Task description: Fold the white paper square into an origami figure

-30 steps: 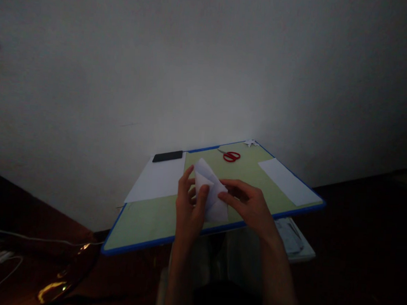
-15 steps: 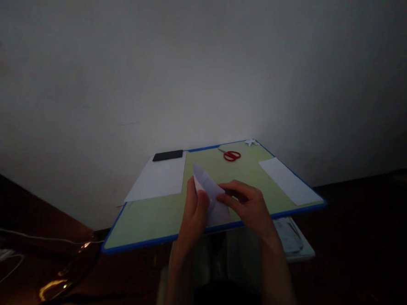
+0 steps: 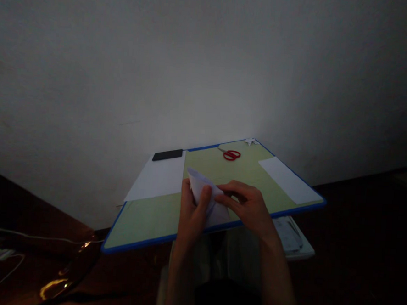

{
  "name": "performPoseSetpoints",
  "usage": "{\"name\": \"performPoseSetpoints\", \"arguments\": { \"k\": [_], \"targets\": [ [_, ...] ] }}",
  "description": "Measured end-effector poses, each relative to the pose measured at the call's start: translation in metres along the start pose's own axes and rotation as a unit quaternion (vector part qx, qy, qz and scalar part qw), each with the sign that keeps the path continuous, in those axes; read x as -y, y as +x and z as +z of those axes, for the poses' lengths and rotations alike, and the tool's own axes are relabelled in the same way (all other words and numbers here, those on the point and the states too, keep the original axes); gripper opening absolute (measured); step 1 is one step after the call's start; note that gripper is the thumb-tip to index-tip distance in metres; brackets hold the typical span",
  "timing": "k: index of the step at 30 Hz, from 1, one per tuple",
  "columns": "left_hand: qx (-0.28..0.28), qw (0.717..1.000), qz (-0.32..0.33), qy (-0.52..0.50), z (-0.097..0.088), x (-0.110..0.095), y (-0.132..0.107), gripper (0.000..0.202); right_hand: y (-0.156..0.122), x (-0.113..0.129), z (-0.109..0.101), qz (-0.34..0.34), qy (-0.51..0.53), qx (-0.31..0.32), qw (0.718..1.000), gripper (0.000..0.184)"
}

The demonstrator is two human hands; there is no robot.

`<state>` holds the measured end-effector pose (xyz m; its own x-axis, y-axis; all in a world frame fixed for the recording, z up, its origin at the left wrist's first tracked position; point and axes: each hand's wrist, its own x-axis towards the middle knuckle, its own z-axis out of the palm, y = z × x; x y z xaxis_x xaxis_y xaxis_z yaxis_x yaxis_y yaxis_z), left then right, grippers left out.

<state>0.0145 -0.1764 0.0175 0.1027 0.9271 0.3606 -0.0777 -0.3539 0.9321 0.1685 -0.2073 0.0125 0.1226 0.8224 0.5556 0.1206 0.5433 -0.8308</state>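
A folded white sheet of paper [image 3: 201, 184] is held up over the near edge of the green table [image 3: 151, 220]. My left hand [image 3: 193, 211] grips it from the left, thumb on the face towards me and fingers behind. At the paper's right edge, my right hand [image 3: 243, 201] pinches it between thumb and forefinger. Part of the paper is hidden by my left thumb, and its lower part hangs close to the table's blue rim.
Red-handled scissors [image 3: 231, 155] lie towards the back. White paper [image 3: 158, 179] with a dark flat object [image 3: 167, 155] on it is at left. Another white sheet [image 3: 289, 180] lies at right, and paper scraps [image 3: 251, 141] sit in the far corner. A wall [image 3: 208, 79] rises behind.
The paper's upper flap has folded down and leans more to the left. My left thumb has moved up onto its face. My right hand has barely moved.
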Motion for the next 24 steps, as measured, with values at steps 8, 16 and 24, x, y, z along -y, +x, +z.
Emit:
{"name": "performPoseSetpoints", "arguments": {
  "k": [8,16,24],
  "targets": [
    [0.006,1.000,0.004,0.009,0.0008,-0.0007,0.0006,0.039,-0.0007,0.0012,-0.0007,-0.005,-0.021,0.002,1.000,0.019],
    [-0.011,0.999,0.018,0.043,0.0030,-0.0052,0.0022,0.037,-0.0004,0.0039,0.0007,-0.010,-0.022,0.001,1.000,0.021],
    [-0.016,0.999,0.018,0.036,0.0042,-0.0044,0.0010,0.034,-0.0007,0.0040,0.0005,-0.014,-0.026,0.006,1.000,0.015]
  ]
}}
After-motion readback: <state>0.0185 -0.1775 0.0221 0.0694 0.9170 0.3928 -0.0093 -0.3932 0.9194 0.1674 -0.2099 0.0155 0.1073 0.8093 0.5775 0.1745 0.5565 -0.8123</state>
